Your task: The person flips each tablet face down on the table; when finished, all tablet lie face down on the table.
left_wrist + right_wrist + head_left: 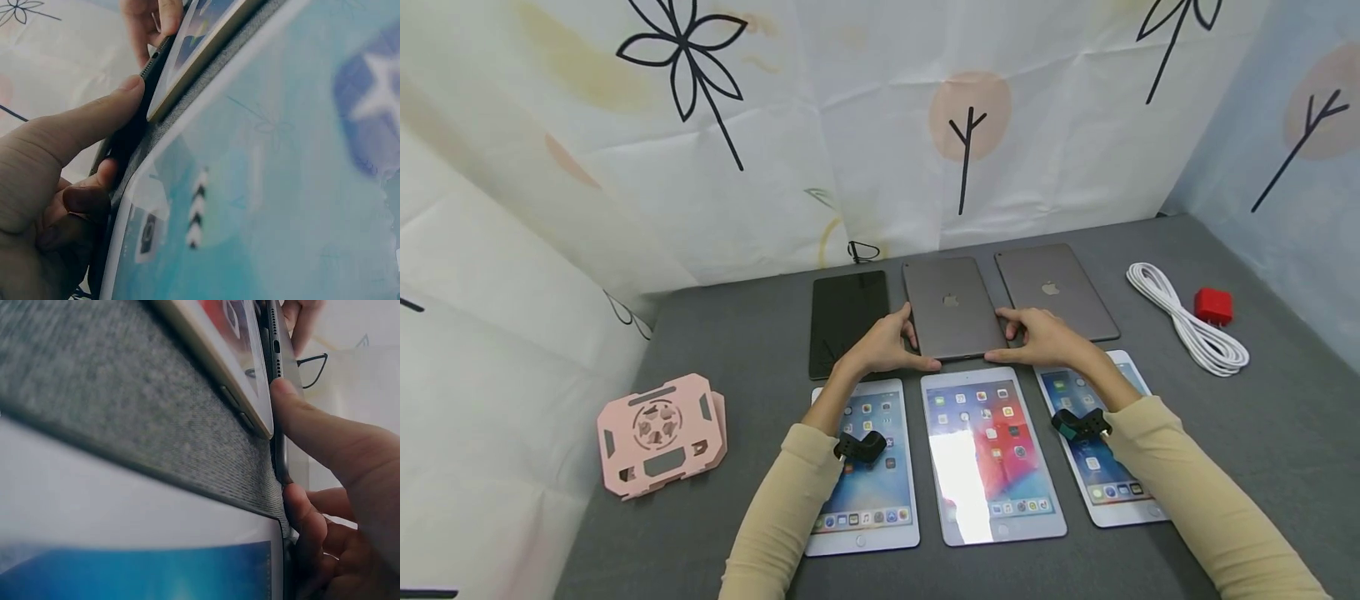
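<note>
A grey tablet (951, 304) lies back up in the middle of the far row, its logo showing. My left hand (889, 343) grips its near left corner, the thumb along the near edge and the fingers curled at the left side. On the opposite corner my right hand (1033, 335) holds it the same way. The right wrist view shows the tablet's edge (275, 347) with its port and speaker holes, my right thumb pressed against it. In the left wrist view the left thumb (103, 115) touches that same edge. Whether the tablet is raised off the table I cannot tell.
Beside it lie a dark-screened tablet (842, 312) and another grey tablet (1078, 304). Three lit white tablets, left (872, 492), middle (1015, 467) and right (1105, 475), form the near row. A pink case (625, 425), white cable (1187, 325) and red charger (1213, 306) flank them.
</note>
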### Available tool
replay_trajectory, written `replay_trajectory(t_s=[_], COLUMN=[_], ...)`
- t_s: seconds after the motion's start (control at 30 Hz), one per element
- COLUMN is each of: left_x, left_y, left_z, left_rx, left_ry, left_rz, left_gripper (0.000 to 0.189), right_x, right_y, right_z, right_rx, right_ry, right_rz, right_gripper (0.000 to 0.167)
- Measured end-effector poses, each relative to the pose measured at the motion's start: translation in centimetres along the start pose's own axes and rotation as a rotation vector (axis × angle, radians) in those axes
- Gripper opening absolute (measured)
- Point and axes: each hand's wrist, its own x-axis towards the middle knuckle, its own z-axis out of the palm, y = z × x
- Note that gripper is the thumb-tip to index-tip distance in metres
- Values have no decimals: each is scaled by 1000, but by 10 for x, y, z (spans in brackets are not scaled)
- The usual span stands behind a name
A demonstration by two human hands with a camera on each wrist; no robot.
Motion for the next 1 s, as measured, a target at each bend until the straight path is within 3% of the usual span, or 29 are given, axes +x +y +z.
replay_trajectory(t_s=[0.83,1.0], left_x=[4,5], left_y=[-5,-5], left_z=[3,5], left_rx=[-21,-43], left_ry=[37,54], left_rz=[-9,-13], left_gripper=[124,117], right_x=[-2,-1], right_y=[-2,-1], right_z=[-1,-1], right_rx=[20,28], right_ry=[-2,-9], right_rz=[6,5], right_gripper=[91,91])
